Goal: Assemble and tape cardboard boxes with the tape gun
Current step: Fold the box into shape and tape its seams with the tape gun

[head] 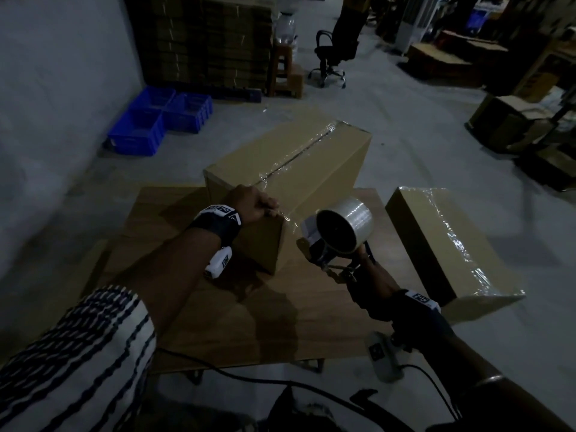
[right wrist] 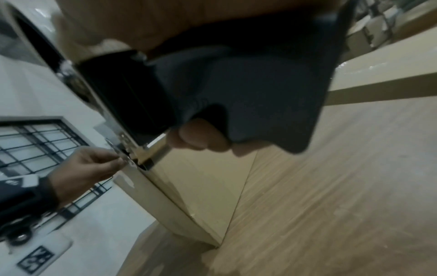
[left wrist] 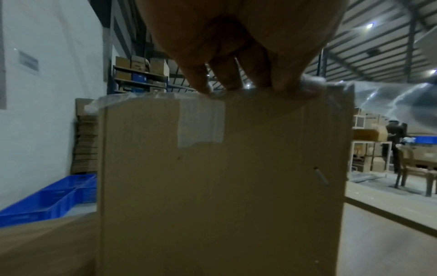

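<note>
Cardboard box [head: 290, 169]: brown, long, closed, lying flat on the wooden board, long axis running near-left to far-right. Clear tape along the top seam, glossy and wrinkled; a strip folds down over the near end face [left wrist: 201, 127].

Tape gun [head: 335, 241]: near right of the box's near end, off the surface. Clear roll on top, handle down.

Nothing legible here: the wristband tags [head: 222, 211] carry only black-and-white marker patterns, and the wall sign [left wrist: 28, 62] is blurred.
</note>
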A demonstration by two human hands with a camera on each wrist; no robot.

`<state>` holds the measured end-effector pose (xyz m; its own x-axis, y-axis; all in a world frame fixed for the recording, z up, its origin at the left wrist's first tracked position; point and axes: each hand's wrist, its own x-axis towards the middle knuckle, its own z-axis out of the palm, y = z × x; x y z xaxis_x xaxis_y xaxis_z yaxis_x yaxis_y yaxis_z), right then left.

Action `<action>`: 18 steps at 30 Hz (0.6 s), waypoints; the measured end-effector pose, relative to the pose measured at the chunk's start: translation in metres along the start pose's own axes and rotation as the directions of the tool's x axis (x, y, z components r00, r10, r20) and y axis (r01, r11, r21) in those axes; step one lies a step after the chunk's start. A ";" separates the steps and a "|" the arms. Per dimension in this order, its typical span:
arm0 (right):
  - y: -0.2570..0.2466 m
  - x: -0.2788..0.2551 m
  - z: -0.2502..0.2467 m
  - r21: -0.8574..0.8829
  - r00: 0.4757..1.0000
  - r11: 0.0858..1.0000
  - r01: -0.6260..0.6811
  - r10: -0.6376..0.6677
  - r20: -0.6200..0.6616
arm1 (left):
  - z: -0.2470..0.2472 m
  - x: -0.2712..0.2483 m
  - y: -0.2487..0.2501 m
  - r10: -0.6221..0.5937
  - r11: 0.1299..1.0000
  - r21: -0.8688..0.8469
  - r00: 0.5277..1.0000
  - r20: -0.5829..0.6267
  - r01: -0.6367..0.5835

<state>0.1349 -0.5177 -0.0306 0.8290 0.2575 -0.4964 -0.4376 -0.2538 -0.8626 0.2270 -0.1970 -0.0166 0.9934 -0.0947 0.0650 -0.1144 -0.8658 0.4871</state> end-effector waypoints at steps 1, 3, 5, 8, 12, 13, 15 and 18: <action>0.001 0.001 0.000 0.001 1.000 1.000 0.004 -0.004 -0.021 | 0.000 0.000 0.001 -0.003 1.000 -0.004 1.000 -0.009 0.003; 0.003 0.002 0.001 -0.008 0.998 1.000 0.021 -0.022 -0.061 | 0.000 -0.001 0.005 0.023 1.000 0.015 1.000 -0.019 -0.023; 0.007 0.005 0.002 -0.003 0.997 1.000 0.029 -0.029 -0.072 | -0.001 -0.001 0.013 0.131 0.990 0.054 0.991 -0.011 -0.130; 0.013 0.009 0.003 0.029 0.997 0.999 0.029 -0.027 -0.075 | 0.008 0.003 0.029 0.326 0.938 0.111 0.944 0.047 -0.330; 0.018 0.015 0.004 0.070 0.996 0.996 0.053 -0.047 -0.076 | 0.017 0.009 0.054 0.192 0.894 0.338 0.932 0.307 -0.295; 0.020 0.017 0.005 0.079 0.996 0.995 0.056 -0.051 -0.070 | 0.020 0.012 0.055 0.172 0.880 0.369 0.925 0.339 -0.299; 0.023 0.020 0.004 0.098 0.996 0.993 0.065 -0.059 -0.062 | 0.024 0.016 0.056 0.157 0.871 0.380 0.910 0.384 -0.311; 0.028 0.027 0.003 0.111 0.997 0.992 0.056 -0.050 -0.058 | 0.025 0.018 0.058 0.102 0.883 0.381 0.903 0.417 -0.275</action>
<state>0.1444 -0.5150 -0.0681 0.8687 0.2156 -0.4460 -0.4261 -0.1340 -0.8947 0.2382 -0.2610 -0.0089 0.8896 -0.3788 -0.2552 -0.3708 -0.9252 0.0806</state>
